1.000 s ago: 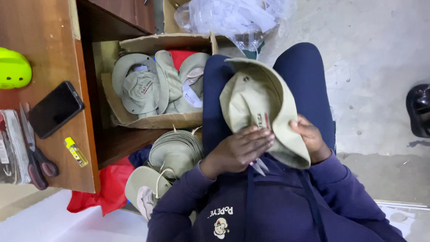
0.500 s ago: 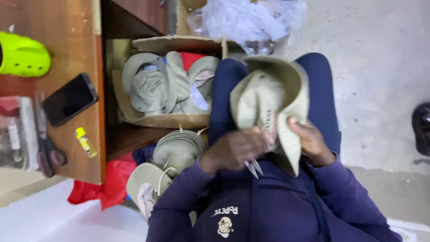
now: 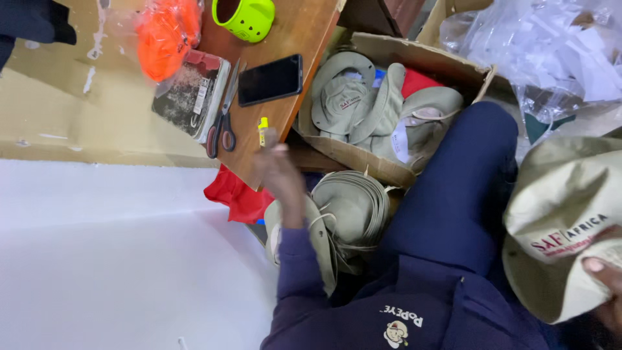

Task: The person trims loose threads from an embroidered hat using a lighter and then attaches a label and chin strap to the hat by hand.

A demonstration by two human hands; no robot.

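Item: khaki bucket hat (image 3: 564, 227) — well right of the desk (image 3: 304, 32), over the lap | Handling: soft, light, floppy; likely best taken by the brim | Hands: right hand (image 3: 606, 285) pinches the brim; left hand (image 3: 282, 172), blurred, reaches at the desk edge by a small yellow tube (image 3: 263, 129) — grip cannot be told.

I see a wooden desk (image 3: 295, 29) at the top, with a paint-marked tan surface (image 3: 78, 110) left of it and a plain white surface (image 3: 116, 259) below; the light looks even.
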